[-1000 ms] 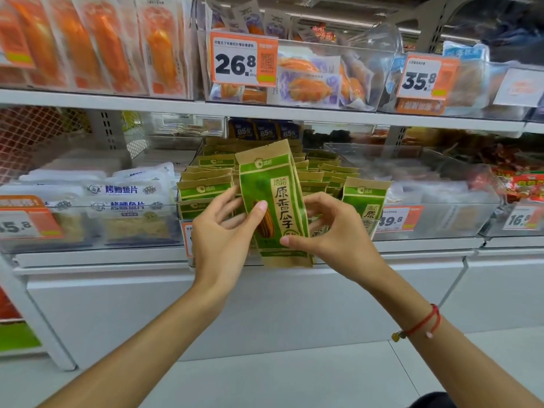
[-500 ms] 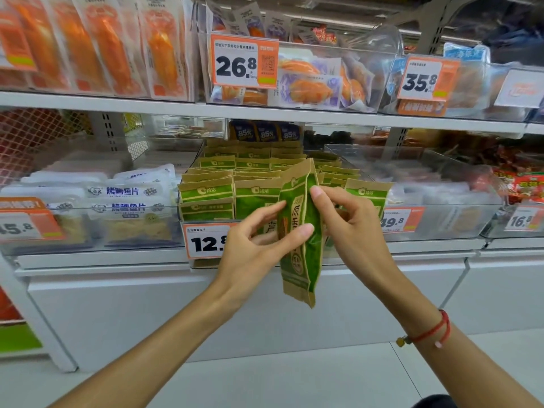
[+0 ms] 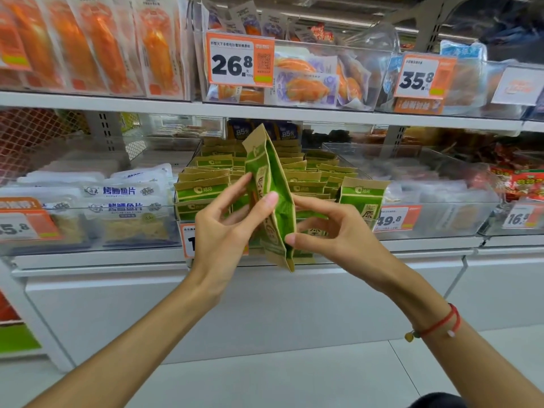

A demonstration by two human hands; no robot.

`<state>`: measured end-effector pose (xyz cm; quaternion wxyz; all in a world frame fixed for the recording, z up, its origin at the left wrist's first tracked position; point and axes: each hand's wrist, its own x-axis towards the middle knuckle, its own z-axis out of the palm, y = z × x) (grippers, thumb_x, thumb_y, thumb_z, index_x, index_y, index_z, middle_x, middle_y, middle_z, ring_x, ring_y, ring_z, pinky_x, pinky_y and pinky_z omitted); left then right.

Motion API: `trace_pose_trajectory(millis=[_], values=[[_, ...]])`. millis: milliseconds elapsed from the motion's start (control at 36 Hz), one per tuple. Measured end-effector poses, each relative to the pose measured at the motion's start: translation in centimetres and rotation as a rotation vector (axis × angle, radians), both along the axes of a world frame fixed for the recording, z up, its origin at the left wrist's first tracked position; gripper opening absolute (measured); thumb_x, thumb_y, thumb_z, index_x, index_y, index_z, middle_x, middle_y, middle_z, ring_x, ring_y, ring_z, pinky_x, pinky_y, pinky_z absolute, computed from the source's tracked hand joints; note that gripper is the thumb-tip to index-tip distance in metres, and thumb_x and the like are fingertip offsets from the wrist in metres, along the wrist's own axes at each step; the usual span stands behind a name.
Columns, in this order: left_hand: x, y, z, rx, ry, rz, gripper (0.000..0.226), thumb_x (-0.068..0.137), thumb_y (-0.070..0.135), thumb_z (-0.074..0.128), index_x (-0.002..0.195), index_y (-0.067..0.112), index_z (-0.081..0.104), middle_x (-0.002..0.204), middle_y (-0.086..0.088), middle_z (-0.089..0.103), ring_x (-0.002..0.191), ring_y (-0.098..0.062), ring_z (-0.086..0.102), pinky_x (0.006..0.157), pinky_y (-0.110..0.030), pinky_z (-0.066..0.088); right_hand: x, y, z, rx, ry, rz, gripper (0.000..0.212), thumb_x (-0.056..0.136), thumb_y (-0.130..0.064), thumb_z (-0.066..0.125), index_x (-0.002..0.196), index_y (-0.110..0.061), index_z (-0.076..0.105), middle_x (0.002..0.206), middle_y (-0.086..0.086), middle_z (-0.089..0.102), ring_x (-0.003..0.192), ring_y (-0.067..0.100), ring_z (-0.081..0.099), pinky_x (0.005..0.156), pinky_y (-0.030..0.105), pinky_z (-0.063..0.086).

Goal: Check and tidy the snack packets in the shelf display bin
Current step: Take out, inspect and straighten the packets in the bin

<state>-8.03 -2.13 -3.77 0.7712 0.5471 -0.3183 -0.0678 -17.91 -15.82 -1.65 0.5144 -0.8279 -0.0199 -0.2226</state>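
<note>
Turned since a second ago, the packet (image 3: 270,198) now shows its edge to the camera instead of its printed face, and it has risen so its top corner points to about 11 o'clock. Left hand (image 3: 226,231) pinches it at mid-height — thumb on the near face, fingers curled behind — while the right hand (image 3: 332,231) grips the far side, thumb tip against the lower edge at about 5 o'clock of the pack. It hangs just in front of the bin (image 3: 368,222), whose rows of matching green packets (image 3: 306,178) stand upright behind it. One more packet (image 3: 363,198) leans at the bin's front right corner, out of line with the rest. My judgement: a light, soft pouch of loose seeds, crinkly and slightly slick, with stiff sealed ends — best held by the side seams or top seal rather than squeezed across the belly. White fish packs (image 3: 126,201) fill the bin at 9 o'clock.
</note>
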Motion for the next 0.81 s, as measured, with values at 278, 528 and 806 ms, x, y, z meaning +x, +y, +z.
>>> trace_pose_trajectory(millis=[278, 528, 806], values=[[-0.1, -0.4, -0.1, 0.050, 0.051, -0.168, 0.039, 0.082, 0.043, 0.062, 0.114, 0.021, 0.059, 0.116, 0.001, 0.070, 0.113, -0.018, 0.065, 0.102, -0.043, 0.048, 0.4, -0.4, -0.4, 0.186, 0.155, 0.100, 0.066, 0.072, -0.023, 0.081, 0.130, -0.032, 0.052, 0.116, -0.016, 0.069, 0.108, 0.002, 0.064, 0.085, 0.015, 0.052], [-0.3, -0.5, -0.4, 0.060, -0.055, 0.019, 0.022, 0.084, 0.023, 0.070, 0.106, 0.022, 0.066, 0.102, 0.014, 0.074, 0.095, -0.005, 0.071, 0.077, -0.022, 0.058, 1.3, 0.0, -1.8, -0.287, -0.109, -0.411, 0.094, 0.057, -0.047, 0.087, 0.134, -0.022, 0.040, 0.123, -0.011, 0.053, 0.109, -0.001, 0.051, 0.088, 0.005, 0.041], [0.4, -0.7, -1.7, 0.273, -0.075, -0.192, 0.024, 0.091, 0.009, 0.064, 0.109, 0.025, 0.066, 0.099, 0.018, 0.073, 0.091, 0.001, 0.070, 0.070, -0.012, 0.052, 0.8, -1.8, -0.6, -0.066, -0.327, -0.584, 0.009, 0.087, -0.026, 0.068, 0.094, -0.019, 0.067, 0.087, -0.004, 0.069, 0.080, 0.012, 0.066, 0.071, 0.026, 0.057]])
